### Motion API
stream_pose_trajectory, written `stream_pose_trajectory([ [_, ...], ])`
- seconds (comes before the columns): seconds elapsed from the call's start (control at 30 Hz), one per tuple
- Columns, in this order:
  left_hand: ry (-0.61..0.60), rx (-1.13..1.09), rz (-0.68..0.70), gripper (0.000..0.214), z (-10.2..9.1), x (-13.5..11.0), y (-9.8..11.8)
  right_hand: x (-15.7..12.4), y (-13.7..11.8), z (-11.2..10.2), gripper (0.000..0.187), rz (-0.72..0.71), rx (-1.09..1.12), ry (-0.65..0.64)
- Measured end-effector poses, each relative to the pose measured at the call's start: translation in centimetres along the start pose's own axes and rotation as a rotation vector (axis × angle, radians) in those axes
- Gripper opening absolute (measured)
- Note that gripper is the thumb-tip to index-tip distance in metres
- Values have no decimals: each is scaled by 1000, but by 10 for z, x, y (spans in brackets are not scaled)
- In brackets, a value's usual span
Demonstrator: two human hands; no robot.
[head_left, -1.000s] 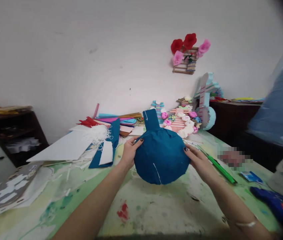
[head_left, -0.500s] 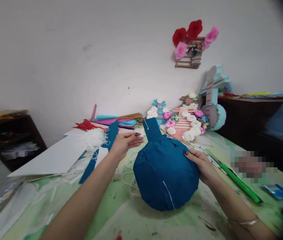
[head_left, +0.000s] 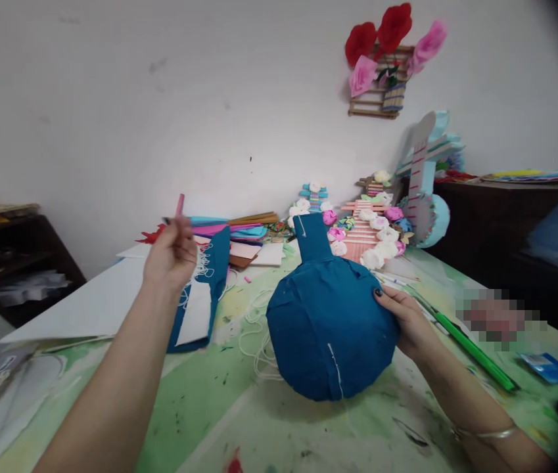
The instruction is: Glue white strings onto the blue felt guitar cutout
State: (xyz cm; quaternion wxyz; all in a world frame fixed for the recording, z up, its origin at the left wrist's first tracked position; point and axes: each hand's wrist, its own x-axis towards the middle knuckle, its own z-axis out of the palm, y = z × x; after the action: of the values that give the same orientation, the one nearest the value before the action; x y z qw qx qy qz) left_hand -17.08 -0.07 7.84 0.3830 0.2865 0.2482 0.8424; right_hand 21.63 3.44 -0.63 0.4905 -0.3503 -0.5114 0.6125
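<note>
A round body with a short straight neck, covered in dark blue paper and lute-like in outline (head_left: 330, 322), stands tilted on the table. White string shows on its neck and lower front. My right hand (head_left: 404, 322) grips its right edge, thumb in front and the other fingers hidden behind. Off to the left, my left hand (head_left: 173, 253) is raised over the heap of white string (head_left: 203, 263), its fingers blurred by motion. Beneath that hand lie a strip of blue paper (head_left: 219, 276) and a white paper piece (head_left: 194, 315).
White board (head_left: 81, 295) covers the table's left side. A green cutter-like tool (head_left: 476, 351) and a blue packet (head_left: 549, 369) lie at the right. Decorated paper crafts (head_left: 367, 230) and a pale blue guitar-shaped model (head_left: 424, 190) stand against the wall. Loose white cord (head_left: 254, 341) trails beside the blue form.
My left hand has moved left, away from the blue form's neck to the white string. My right hand keeps its hold on the form. The view has shifted slightly.
</note>
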Motion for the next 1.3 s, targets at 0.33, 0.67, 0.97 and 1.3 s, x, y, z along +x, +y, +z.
stream_pose_trajectory([
  [0.33,-669,557,-225,30,51,-59,-67,-9,9,12,28,104,72,-122],
  [0.67,-523,451,-159,18,31,-43,-55,-10,7,10,22,56,56,-111],
  [0.97,-115,88,-76,14,22,-19,-28,-3,8,-1,27,17,48,-26],
  [1.3,-45,184,107,15,5,-6,-6,-4,4,1,23,-47,25,58],
])
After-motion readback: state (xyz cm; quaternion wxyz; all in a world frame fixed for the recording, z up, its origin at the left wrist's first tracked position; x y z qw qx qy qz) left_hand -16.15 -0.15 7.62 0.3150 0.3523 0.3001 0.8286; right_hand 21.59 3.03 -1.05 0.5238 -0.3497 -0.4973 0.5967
